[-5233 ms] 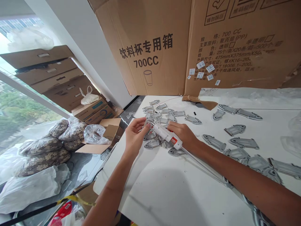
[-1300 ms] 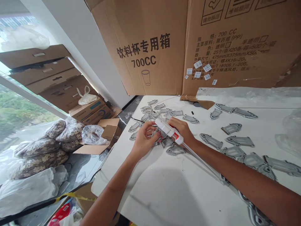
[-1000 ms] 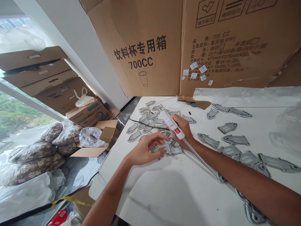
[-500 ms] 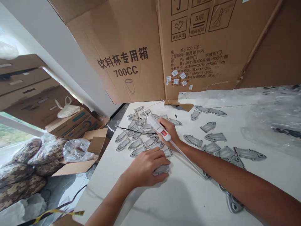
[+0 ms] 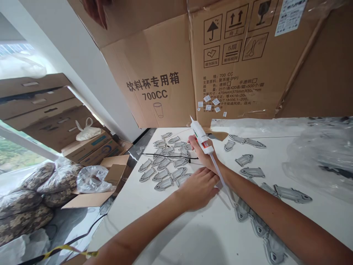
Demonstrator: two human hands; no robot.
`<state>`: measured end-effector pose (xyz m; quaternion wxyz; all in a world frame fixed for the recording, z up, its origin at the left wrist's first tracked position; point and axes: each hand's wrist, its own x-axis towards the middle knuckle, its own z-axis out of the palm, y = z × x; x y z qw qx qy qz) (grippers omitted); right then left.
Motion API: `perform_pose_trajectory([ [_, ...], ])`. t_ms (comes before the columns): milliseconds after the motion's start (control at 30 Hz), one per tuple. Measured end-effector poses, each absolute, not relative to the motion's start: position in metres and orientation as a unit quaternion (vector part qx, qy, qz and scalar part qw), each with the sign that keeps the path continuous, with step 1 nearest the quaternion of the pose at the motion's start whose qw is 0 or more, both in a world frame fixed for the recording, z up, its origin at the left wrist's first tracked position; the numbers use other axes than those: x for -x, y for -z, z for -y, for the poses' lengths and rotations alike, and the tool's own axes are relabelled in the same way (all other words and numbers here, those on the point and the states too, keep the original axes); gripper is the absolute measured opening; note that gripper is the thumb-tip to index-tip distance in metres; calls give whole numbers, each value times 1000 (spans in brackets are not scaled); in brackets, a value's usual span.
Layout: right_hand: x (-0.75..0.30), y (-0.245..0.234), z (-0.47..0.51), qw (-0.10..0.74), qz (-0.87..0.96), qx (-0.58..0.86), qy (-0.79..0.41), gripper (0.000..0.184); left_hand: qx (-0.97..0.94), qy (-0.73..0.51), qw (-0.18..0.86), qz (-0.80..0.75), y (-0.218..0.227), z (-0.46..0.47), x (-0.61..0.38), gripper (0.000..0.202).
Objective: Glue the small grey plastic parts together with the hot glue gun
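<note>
My right hand (image 5: 200,152) grips a white hot glue gun (image 5: 201,136) with a red mark, its thin nozzle pointing up and away from me. The gun's white cord (image 5: 220,176) runs down past my right wrist. My left hand (image 5: 197,187) rests on the white table (image 5: 129,224), close under my right wrist, its fingers together. Its palm hides whatever may lie beneath it. Flat grey pointed pieces with open centres (image 5: 162,173) lie in rows just left of both hands. More of them (image 5: 292,194) are spread to the right.
A black cable (image 5: 171,155) crosses the left group of pieces. A large printed cardboard box panel (image 5: 157,92) stands behind the table, with another person's hand (image 5: 95,9) at its top edge. Clear plastic film (image 5: 317,162) lies at right. Cartons and patterned bags sit on the floor at left.
My left hand has slid right from among the pieces to beneath my right wrist. The glue gun has risen and tilted more upright. Another person's hand has appeared at the top edge of the cardboard.
</note>
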<state>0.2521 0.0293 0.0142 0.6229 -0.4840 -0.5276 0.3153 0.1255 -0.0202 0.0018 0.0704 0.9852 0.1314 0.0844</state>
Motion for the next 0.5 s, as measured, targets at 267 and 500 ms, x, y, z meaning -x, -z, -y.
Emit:
perform_pose_trajectory([
  [267, -252, -20, -28, 590, 552, 490, -327, 51, -972, -85, 42, -213, 27, 13, -159, 22],
  [500, -255, -22, -30, 611, 538, 465, -347, 50, -905, -180, 204, -326, 20, 26, -155, 22],
])
